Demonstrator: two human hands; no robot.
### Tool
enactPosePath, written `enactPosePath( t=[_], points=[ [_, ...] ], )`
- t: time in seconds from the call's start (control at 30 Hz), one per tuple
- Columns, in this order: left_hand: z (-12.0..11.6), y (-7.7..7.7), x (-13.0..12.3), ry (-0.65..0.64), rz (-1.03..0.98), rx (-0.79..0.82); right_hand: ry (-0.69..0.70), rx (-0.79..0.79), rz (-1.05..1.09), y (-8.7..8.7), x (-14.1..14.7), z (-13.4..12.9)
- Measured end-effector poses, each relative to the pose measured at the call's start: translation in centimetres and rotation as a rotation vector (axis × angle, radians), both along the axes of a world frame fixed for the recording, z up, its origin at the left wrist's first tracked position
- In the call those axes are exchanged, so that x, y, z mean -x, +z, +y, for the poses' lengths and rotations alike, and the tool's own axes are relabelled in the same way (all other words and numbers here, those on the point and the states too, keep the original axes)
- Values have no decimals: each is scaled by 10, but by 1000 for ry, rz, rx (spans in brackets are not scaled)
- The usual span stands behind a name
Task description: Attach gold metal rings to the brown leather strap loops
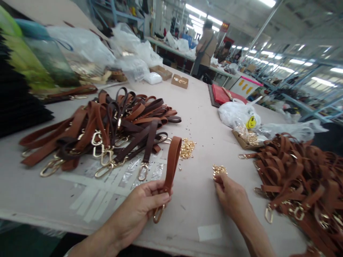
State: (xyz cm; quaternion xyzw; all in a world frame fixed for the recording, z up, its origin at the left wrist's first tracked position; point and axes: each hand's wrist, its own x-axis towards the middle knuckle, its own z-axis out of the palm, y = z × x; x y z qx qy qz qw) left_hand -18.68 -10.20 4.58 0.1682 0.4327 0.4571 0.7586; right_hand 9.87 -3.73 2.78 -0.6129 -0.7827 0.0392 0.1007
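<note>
A brown leather strap loop (173, 160) with a gold clip (159, 214) at its lower end is pinched in my left hand (150, 200), the loop standing upright. My right hand (232, 194) has its fingertips closed together at the near edge of a small heap of gold metal pieces (219, 169); whether a piece is between them is hidden. A larger heap of gold pieces (187, 148) lies just behind the held strap.
Brown and dark straps (134, 121) are piled at the left, more brown straps (300, 171) at the right. Farther back are small boxes (180, 81), plastic bags (235, 114) and a red folder (227, 94). A person (206, 46) stands in the background.
</note>
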Motion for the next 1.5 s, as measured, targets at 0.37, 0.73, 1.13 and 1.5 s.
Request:
enactPosePath(
  t=[0.37, 0.73, 1.13, 1.5],
  points=[
    [4, -6, 5, 103, 363, -135, 71, -147, -158, -7, 1, 3],
    [1, -16, 0, 17, 333, -186, 154, 167, 936, 13, 97, -38],
    [-4, -21, 1, 29, 520, -450, 347, -134, 803, 4, 129, -45],
    [-10, -20, -1, 26, 623, -477, 287, -52, 819, 5, 128, -51]
  ],
)
